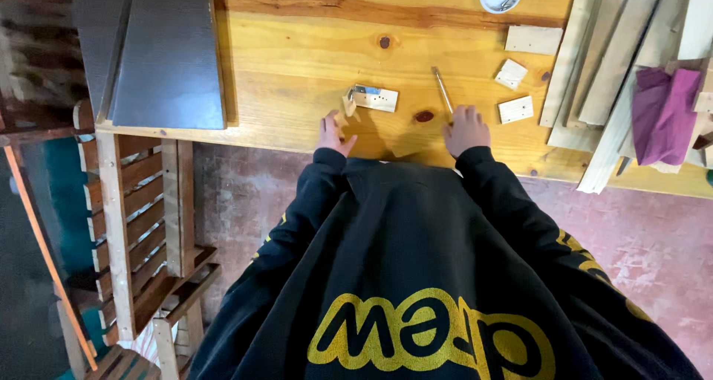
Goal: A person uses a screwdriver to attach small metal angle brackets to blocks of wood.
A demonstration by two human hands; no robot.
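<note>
A small wood block point(375, 98) is seen lying flat on the pine bench point(297, 68), just beyond the left hand point(333, 133). The block is pale, rectangular, with dark dots along one face and a bluish patch at one end; a tiny wood scrap point(348, 104) is set against its near end. It is judged light, stiff and easily pinched by its long edges. The left hand is loosely spread, thumb out, nothing held. The right hand point(466, 130) is laid flat with fingers together, its tips touching a thin stick point(443, 90). Three more blocks point(515, 109), stacked slats point(609, 68) and a purple cloth point(665, 112) are seen to the right.
</note>
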